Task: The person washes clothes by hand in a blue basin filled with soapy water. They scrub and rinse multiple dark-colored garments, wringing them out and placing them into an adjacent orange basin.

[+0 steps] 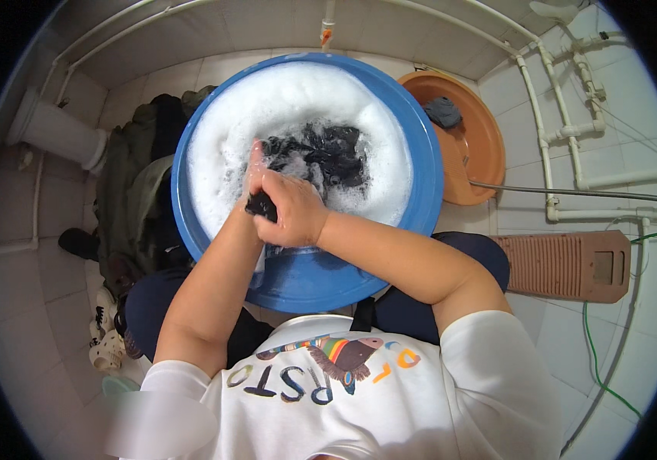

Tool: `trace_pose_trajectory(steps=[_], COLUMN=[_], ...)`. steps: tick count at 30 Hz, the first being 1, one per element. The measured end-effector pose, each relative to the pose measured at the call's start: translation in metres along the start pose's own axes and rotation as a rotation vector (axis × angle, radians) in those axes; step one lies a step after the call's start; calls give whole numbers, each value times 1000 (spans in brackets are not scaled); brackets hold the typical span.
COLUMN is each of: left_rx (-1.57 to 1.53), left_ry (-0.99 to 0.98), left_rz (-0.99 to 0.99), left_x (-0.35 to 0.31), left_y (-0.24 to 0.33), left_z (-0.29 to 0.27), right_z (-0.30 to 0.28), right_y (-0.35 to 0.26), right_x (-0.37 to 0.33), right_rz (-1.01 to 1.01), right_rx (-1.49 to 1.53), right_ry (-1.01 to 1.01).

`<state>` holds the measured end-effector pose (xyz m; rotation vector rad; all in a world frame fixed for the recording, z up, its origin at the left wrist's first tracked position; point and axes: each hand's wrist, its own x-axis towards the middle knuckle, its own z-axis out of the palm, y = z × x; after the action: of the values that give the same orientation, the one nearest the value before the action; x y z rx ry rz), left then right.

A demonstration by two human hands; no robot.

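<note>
Your right hand (298,213) is clamping its curled fingers around a bunched black cloth (261,205), held against your left hand (253,178) above the near left part of a blue basin (426,165). Your left hand is pointing a finger toward the far rim; the right hand is partly covering it, so whether it is gripping cannot be told. More dark cloth (336,156) is lying in the water just ahead, with white foam (290,90) spreading around it out to the far rim. Along the right, an orange basin (489,146) is standing just beyond the blue edge, and a ridged brown washboard (551,261) is lying beside your right knee (482,257). On the left, heaped dark clothes (133,195) are crowding the rim.
</note>
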<state>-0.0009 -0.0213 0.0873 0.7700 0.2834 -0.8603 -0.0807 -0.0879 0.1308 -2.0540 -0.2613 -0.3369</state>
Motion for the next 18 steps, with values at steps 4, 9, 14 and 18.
trace_pose_trajectory(steps=[4,9,14,18], left_rx=[211,54,-48,12], left_ry=[188,82,217,295], left_rz=[65,91,-50,-92], left_x=[-25,-2,6,-28], left_y=[-19,-29,-37,-21], left_z=[16,-2,-43,42], right_z=[-10,-11,2,-22], right_y=[49,29,37,60], right_x=[11,9,7,10], right_rz=[-10,214,104,374], right_rx=[-99,-111,-103,-249], right_ry=[329,259,209,246])
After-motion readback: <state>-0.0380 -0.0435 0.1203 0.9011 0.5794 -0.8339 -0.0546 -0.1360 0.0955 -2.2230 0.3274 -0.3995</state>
